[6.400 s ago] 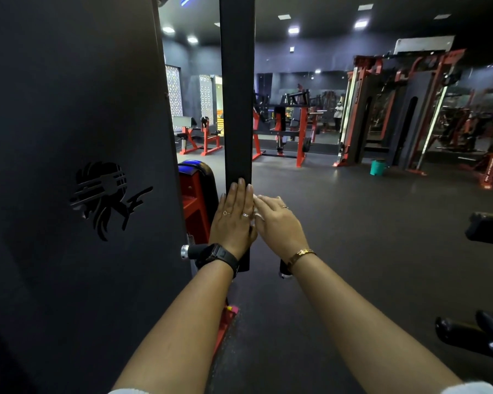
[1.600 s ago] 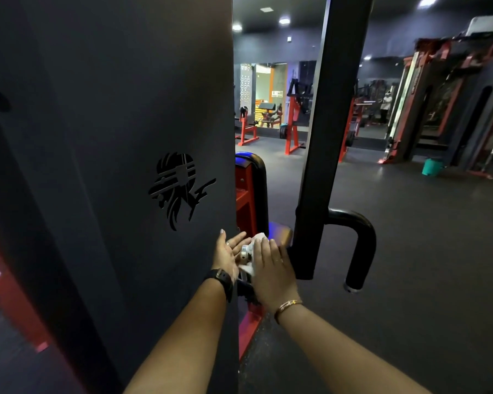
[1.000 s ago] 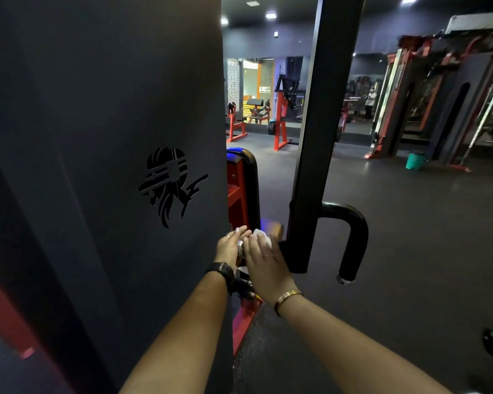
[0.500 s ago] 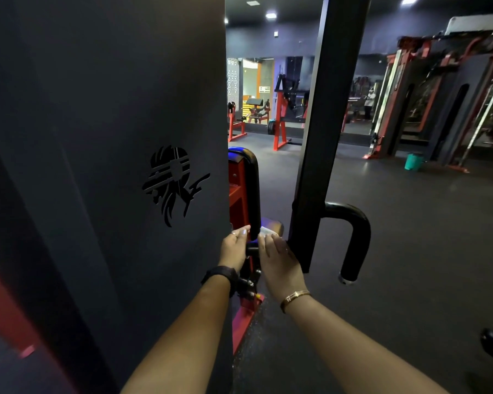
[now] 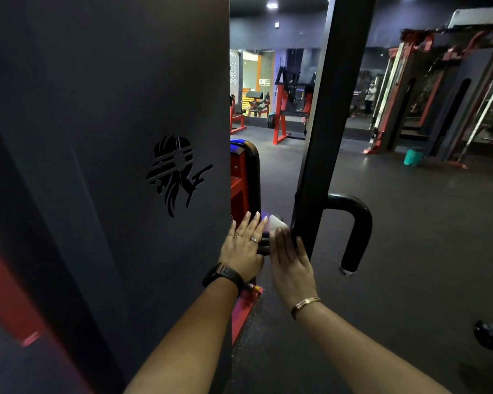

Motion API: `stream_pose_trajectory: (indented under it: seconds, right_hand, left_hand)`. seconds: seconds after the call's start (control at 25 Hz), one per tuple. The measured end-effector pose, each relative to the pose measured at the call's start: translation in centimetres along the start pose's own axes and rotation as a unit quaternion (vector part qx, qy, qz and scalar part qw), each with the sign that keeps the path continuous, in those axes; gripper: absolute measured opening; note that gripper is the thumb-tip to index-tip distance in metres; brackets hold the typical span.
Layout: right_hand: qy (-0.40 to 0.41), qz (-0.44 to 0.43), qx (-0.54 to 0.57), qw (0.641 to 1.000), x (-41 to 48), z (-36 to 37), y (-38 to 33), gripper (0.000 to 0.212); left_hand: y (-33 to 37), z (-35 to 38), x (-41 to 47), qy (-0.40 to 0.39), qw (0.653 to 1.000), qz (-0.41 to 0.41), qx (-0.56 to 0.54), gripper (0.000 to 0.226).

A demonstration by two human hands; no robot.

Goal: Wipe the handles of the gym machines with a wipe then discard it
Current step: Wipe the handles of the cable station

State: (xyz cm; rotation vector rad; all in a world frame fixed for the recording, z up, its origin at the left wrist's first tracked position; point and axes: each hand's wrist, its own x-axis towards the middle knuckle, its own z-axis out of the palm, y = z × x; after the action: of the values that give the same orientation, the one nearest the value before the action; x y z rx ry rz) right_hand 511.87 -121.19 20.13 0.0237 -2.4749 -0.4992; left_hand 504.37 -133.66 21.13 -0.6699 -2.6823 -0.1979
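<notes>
Head view: left hand (image 5: 243, 247) rests by handle (image 5: 264, 246), right hand (image 5: 292, 265) presses wipe (image 5: 275, 223).

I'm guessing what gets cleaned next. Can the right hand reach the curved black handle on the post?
Probably yes: the right hand lies beside the black upright post, and the curved black handle juts from its other side, unobstructed.

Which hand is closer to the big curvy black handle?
Right. The right hand lies just left of the post bearing the curved handle; the left hand is farther left, beside the dark panel.
</notes>
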Motion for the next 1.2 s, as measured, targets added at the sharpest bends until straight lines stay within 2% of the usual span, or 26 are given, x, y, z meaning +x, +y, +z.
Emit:
stream_pose_trajectory:
  seconds: [0.12, 0.2, 0.28, 0.36, 0.44, 0.48, 0.52, 0.56, 0.6, 0.64, 0.68, 0.76, 0.84, 0.92, 1.08, 1.2]
  right_hand:
    - [0.016, -0.026, -0.005, 1.0, 1.1, -0.2, 0.7, 0.054]
    - [-0.03, -0.02, -0.019, 0.999, 4.0, -2.0, 0.3, 0.04]
    - [-0.087, 0.024, -0.023, 0.996, 5.7, -3.7, -0.2, 0.023]
    - [-0.115, 0.038, 0.023, 0.992, 5.0, -2.9, -0.8, 0.029]
    - [-0.054, 0.027, 0.071, 0.996, 3.4, -2.0, -0.8, 0.043]
    - [0.01, 0.005, 0.097, 0.995, 2.9, -1.6, -0.4, 0.045]
    - [0.071, -0.026, 0.125, 0.989, 2.7, -1.2, 0.0, 0.042]
    - [0.119, -0.049, 0.15, 0.98, 2.7, -0.8, 0.3, 0.039]
    - [0.142, -0.059, 0.166, 0.974, 3.0, -0.7, 0.3, 0.041]
    - [0.137, -0.056, 0.177, 0.973, 3.4, -0.8, 0.2, 0.046]
    - [0.106, -0.039, 0.187, 0.976, 3.8, -0.9, -0.2, 0.05]
    - [0.007, -0.007, 0.177, 0.984, 4.4, -1.2, -1.0, 0.047]
    - [-0.082, -0.009, 0.17, 0.982, 5.4, -1.1, -1.4, 0.04]
    - [-0.114, -0.024, 0.195, 0.974, 7.0, -1.3, -1.7, 0.036]
    - [-0.203, -0.101, 0.216, 0.95, 9.9, -1.6, -2.8, 0.037]
    - [-0.22, -0.185, 0.215, 0.933, 10.5, -1.7, -2.2, 0.052]
  left_hand:
    - [0.3, 0.4, 0.1, 0.006, 1.0, -0.013, 0.013, 0.09]
    - [0.2, 0.5, 0.2, -0.001, 1.0, -0.016, 0.011, 0.086]
    - [0.3, 0.6, 0.3, -0.008, 1.0, -0.02, 0.018, 0.083]
    - [0.2, 0.6, 0.4, -0.017, 1.0, -0.016, 0.017, 0.081]
    - [0.2, 0.4, 0.2, -0.01, 1.0, -0.009, -0.008, 0.079]
    - [0.3, 0.0, 0.2, -0.003, 0.997, -0.013, -0.069, 0.075]
    - [0.6, -0.6, 0.3, 0.009, 0.978, -0.04, -0.203, 0.071]
    - [1.0, -1.5, 0.4, 0.03, 0.915, -0.098, -0.39, 0.067]
    - [1.5, -2.1, 0.6, 0.059, 0.808, -0.157, -0.564, 0.062]
    - [1.7, -2.5, 0.8, 0.094, 0.696, -0.207, -0.681, 0.055]
    - [1.8, -2.8, 1.0, 0.125, 0.609, -0.257, -0.74, 0.048]
    - [1.2, -2.8, 1.1, 0.153, 0.494, -0.323, -0.792, 0.043]
    - [0.1, -2.8, 0.8, 0.153, 0.405, -0.346, -0.832, 0.049]
    - [-0.9, -2.8, 0.4, 0.14, 0.367, -0.354, -0.849, 0.053]
    - [-1.5, -2.4, -0.1, 0.119, 0.359, -0.383, -0.843, 0.055]
    - [-1.7, -2.1, -0.3, 0.115, 0.35, -0.396, -0.841, 0.053]
